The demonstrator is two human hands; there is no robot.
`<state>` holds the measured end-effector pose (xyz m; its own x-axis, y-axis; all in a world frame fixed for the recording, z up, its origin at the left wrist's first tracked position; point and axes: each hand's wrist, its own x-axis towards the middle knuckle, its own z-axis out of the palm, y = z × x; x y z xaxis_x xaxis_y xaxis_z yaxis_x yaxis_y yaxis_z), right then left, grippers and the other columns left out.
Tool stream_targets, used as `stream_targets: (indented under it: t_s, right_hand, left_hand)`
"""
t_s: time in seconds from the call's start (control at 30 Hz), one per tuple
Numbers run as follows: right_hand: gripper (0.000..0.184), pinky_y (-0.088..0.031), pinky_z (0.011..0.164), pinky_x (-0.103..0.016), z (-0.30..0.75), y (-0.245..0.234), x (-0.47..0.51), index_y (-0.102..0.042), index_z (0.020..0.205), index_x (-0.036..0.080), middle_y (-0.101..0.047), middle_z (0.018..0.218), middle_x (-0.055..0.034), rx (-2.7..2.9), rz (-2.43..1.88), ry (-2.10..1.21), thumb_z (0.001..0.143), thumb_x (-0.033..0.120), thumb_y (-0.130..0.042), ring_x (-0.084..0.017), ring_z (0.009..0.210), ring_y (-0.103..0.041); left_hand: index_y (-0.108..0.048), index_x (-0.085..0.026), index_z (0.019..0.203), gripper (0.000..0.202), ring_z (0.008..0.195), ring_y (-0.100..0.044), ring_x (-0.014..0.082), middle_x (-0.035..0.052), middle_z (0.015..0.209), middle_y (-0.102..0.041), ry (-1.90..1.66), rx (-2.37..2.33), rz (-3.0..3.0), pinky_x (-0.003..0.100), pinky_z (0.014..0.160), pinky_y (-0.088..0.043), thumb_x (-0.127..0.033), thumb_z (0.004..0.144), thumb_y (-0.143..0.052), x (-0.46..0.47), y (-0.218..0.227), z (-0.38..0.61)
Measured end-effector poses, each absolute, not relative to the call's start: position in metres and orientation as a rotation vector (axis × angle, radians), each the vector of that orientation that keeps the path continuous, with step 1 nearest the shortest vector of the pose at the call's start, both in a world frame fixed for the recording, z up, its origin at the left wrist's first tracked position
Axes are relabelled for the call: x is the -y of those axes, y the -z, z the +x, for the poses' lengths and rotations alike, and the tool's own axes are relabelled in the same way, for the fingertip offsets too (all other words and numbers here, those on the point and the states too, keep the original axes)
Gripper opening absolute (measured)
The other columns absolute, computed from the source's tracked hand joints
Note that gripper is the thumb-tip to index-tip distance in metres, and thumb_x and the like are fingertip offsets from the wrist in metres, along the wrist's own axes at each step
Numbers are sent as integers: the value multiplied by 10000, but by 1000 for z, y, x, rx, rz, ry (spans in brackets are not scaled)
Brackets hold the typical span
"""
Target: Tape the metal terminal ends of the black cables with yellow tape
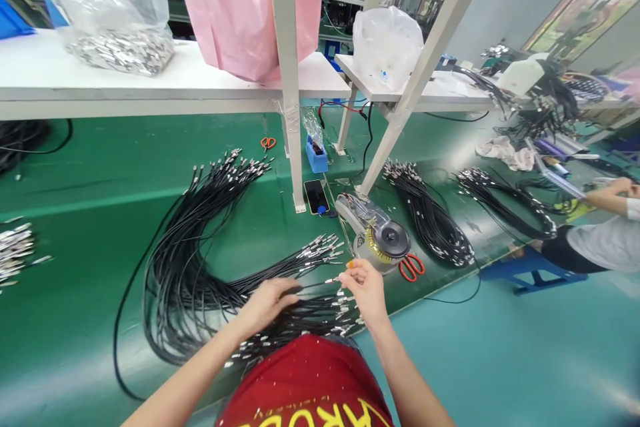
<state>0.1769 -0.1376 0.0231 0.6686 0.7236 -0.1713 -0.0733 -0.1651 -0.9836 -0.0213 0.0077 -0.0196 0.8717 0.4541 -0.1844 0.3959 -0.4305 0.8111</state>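
My left hand (pixel 267 305) is closed around a black cable (pixel 313 285) near its metal-tipped end, over a heap of black cables (pixel 185 273) looped on the green table (pixel 90 213). My right hand (pixel 367 290) pinches the cable's silver connector tip between thumb and fingers, with a small orange bit at the fingertips. Both hands sit at the table's front edge, just above my red shirt. More metal cable ends (pixel 325 250) fan out just beyond my hands.
A tape dispenser (pixel 377 233) and red scissors (pixel 411 267) lie right of my hands. A phone (pixel 317 195), a blue box (pixel 317 157), orange scissors (pixel 268 143) and white shelf posts (pixel 290 80) stand behind. More cable bundles (pixel 430 217) lie right, where another person (pixel 600 240) sits.
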Motion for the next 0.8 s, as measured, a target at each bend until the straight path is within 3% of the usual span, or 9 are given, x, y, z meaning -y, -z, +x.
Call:
stream_targets:
  t_s: [0.07,0.13,0.2,0.27,0.4,0.57,0.8]
  right_hand:
    - [277,-515,600,-283,174,-26,137,-572,883,192,-678,662,11,553,-1565,-810,704,298,-755,-163,574,-634]
    - [276,-517,619,-284,172,-29,138,-580,912,190,-679,675,8,589,-1570,-808,725,300,-749,-166,595,-640]
    - [250,-523,670,-293,170,-33,143,-598,958,186,-699,736,-15,640,-1618,-741,772,305,-714,-180,665,-660]
    - [184,-519,735,-301,166,-36,150,-633,970,186,-719,838,-45,726,-1689,-660,834,308,-653,-193,763,-671]
    - [128,-501,735,-268,153,-42,154,-690,867,194,-711,868,-39,930,-1746,-647,884,270,-589,-183,790,-651]
    - [153,-488,712,-244,142,-52,143,-691,834,192,-699,827,-26,1007,-1712,-629,903,248,-566,-165,766,-630]
    - [157,-484,680,-239,141,-52,134,-687,797,187,-699,817,-34,1031,-1725,-580,887,228,-564,-166,743,-628]
  left_hand:
    - [-622,-236,1227,372,1041,-617,228,71,1159,-690,-177,-533,1894,333,953,-439,-408,903,-562,9,5,-2]
    - [-690,-186,1018,298,806,-628,191,49,904,-707,-254,-550,1750,275,770,-483,-426,897,-560,23,-8,20]
    - [-689,-147,882,310,611,-547,139,25,738,-651,-272,-585,1597,234,597,-436,-430,893,-563,29,-14,33]
    - [-677,-132,913,320,526,-456,102,7,691,-615,-273,-600,1470,213,512,-358,-435,883,-580,28,-13,35]
    - [-611,-152,1039,354,520,-407,85,-9,698,-601,-294,-560,1301,194,485,-298,-459,865,-617,23,-12,24]
    - [-640,-129,947,322,573,-422,87,17,758,-608,-328,-525,1270,203,536,-323,-443,903,-583,24,-20,19]
    - [-595,-131,883,328,519,-335,69,-31,620,-525,-323,-577,1210,184,484,-213,-459,882,-613,21,-21,15]
